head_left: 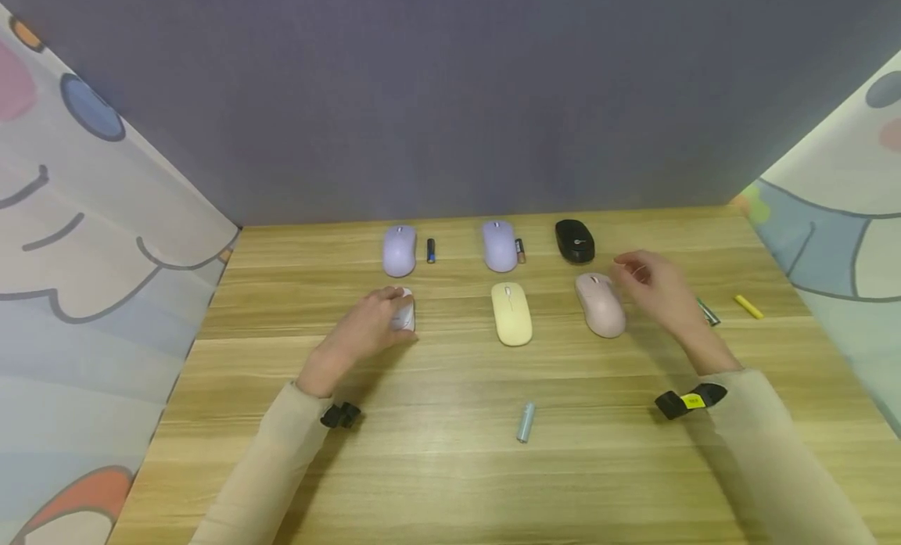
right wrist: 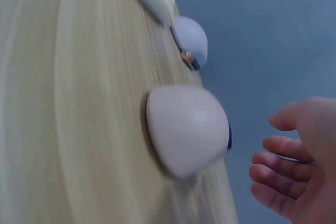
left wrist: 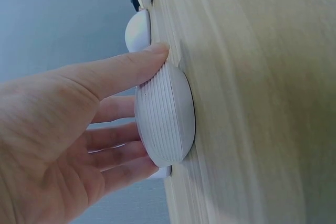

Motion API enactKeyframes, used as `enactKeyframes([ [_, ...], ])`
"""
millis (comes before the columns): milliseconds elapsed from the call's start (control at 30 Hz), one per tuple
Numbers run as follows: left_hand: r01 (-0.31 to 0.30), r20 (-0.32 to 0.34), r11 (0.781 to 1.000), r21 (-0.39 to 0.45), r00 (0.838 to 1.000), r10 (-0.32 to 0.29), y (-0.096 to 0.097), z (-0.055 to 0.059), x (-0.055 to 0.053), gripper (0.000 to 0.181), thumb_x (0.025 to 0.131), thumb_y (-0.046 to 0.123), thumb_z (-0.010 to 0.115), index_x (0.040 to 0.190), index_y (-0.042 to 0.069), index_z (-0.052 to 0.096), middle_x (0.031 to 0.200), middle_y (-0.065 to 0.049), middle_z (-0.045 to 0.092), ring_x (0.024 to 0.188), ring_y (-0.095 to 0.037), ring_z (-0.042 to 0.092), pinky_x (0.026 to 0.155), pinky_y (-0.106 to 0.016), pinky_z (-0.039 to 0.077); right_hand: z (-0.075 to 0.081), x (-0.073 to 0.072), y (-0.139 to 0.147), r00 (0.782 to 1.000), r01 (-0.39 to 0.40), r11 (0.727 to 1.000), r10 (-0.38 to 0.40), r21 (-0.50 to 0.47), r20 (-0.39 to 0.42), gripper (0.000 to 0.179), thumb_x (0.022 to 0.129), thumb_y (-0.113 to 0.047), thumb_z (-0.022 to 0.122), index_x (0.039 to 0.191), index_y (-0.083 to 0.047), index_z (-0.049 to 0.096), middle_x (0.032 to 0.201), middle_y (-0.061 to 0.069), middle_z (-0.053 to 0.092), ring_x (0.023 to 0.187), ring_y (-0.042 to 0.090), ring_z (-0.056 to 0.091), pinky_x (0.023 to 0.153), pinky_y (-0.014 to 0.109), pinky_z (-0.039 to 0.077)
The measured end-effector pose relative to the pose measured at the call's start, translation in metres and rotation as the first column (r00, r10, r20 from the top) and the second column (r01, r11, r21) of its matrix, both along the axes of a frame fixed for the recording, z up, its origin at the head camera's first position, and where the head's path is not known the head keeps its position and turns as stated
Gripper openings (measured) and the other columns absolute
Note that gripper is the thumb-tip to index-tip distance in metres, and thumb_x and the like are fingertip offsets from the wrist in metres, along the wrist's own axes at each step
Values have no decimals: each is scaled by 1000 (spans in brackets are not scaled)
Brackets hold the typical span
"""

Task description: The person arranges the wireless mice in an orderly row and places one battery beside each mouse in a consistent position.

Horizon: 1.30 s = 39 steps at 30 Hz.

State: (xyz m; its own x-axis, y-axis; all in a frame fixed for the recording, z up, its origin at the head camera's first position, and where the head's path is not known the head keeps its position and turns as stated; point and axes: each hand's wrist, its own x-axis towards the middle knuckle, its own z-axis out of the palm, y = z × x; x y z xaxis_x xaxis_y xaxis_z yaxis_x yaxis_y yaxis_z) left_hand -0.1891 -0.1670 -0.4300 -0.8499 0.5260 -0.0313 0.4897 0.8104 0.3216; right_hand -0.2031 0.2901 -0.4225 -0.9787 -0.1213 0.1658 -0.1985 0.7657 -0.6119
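My left hand (head_left: 371, 320) holds a white computer mouse (head_left: 404, 314) on the table, left of the middle. In the left wrist view, the thumb lies along one side of this ribbed white mouse (left wrist: 164, 114) and the fingers bend around the other. My right hand (head_left: 658, 289) is just right of a pale pink mouse (head_left: 601, 304), fingers loosely bent and holding nothing. A gap separates that hand (right wrist: 294, 163) from the pink mouse (right wrist: 189, 127) in the right wrist view.
Two lilac mice (head_left: 400, 250) and a black mouse (head_left: 575, 241) line the back, with dark batteries (head_left: 431, 251) beside the lilac ones. A yellow mouse (head_left: 511, 314) sits mid-table. A grey battery (head_left: 525, 422) lies nearer; green (head_left: 708, 312) and yellow batteries (head_left: 749, 306) lie right.
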Motion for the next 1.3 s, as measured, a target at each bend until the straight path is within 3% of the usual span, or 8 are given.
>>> enactKeyframes([
  [200,-3,2,1000,0,1000,3,0,0,0,63,84,29,87,133,-3,64,139,-32,59,122,-48,62,99,-56,57,-8,12,28,998,66,997,-66,-45,-5,37,107,-22,52,127,6,65,112,30,70,83,-12,50,70,7,40],
  [300,4,-5,1000,-4,1000,-4,0,1,1,62,84,28,87,132,-4,64,138,-33,59,121,-49,62,98,-56,57,-11,19,41,995,102,994,-101,-41,4,39,109,-22,47,129,7,64,112,33,70,80,-21,46,68,4,39],
  [533,-2,-6,1000,4,1000,2,0,0,1,64,83,28,88,133,-5,64,138,-34,58,123,-49,61,100,-56,56,-12,35,67,985,173,985,-173,-4,10,41,110,-19,39,128,7,65,102,31,70,74,-18,48,58,10,42],
  [767,0,-9,1000,4,1000,0,0,1,2,63,84,28,87,133,-5,64,139,-34,58,124,-49,60,102,-57,55,-24,46,84,985,163,983,-158,84,-64,28,101,-13,61,118,9,68,100,32,71,72,-23,41,56,7,39],
  [1033,-2,4,1000,-1,1000,2,1,1,2,63,85,29,86,134,-4,64,140,-33,57,127,-49,59,104,-57,54,-35,55,89,986,167,972,-169,165,-4,27,99,-20,70,115,2,71,91,13,68,72,-13,46,57,14,40],
  [1300,-8,14,1000,3,1000,8,0,1,3,63,86,29,86,135,-4,63,142,-34,55,127,-50,58,105,-59,53,-34,56,84,988,143,976,-150,161,31,33,99,-18,71,120,6,66,90,12,66,70,-9,47,54,18,43],
])
